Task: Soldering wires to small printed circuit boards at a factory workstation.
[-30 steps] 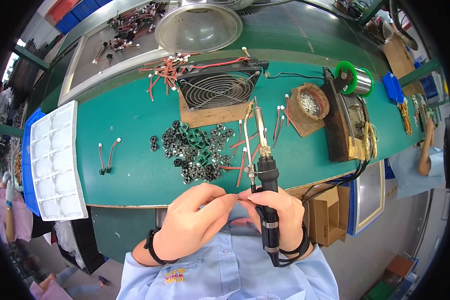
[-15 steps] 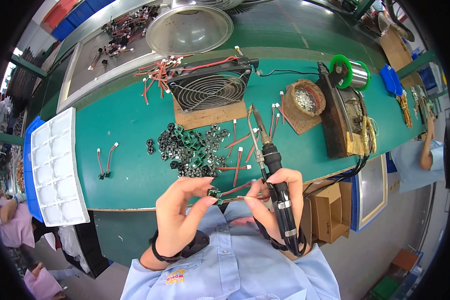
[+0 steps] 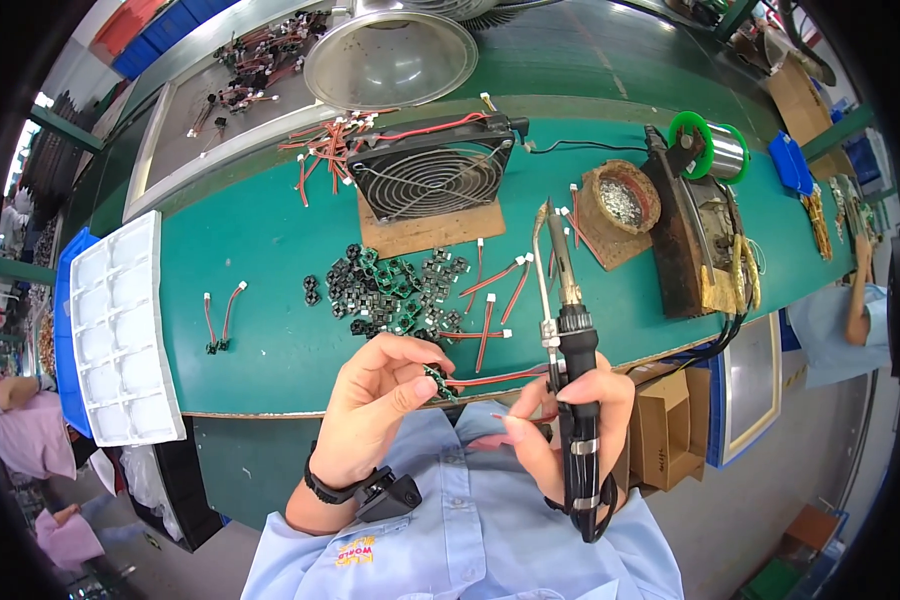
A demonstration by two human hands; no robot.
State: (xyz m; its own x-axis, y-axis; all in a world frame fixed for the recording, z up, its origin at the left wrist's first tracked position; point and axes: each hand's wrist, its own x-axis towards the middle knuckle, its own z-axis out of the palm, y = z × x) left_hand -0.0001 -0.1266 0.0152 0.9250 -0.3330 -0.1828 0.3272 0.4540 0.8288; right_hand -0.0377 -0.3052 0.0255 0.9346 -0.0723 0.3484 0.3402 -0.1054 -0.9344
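Observation:
My left hand (image 3: 368, 408) pinches a small green circuit board (image 3: 439, 382) between thumb and fingertips, just off the table's front edge. A thin red wire lead (image 3: 500, 379) stretches from the board toward my right hand (image 3: 595, 415). That hand wraps round the black handle of a soldering iron (image 3: 577, 350), its tip pointing up and away over the table. Between the same hand's thumb and finger a wire end shows. Beyond my hands lies a heap of small black and green components (image 3: 370, 285), with several loose leads (image 3: 487, 330) to its right.
A black fan (image 3: 435, 180) stands on a wooden board behind the heap. At the right are a solder pot (image 3: 620, 195), a soldering stand (image 3: 685, 240) and a solder wire spool (image 3: 715, 148). A white compartment tray (image 3: 125, 330) sits left. Another person (image 3: 838, 320) works far right.
The board has turned in my left fingers, and the red lead now shows stretched across to my right hand. The soldering iron stands more upright and farther right in view; the view has shifted slightly.

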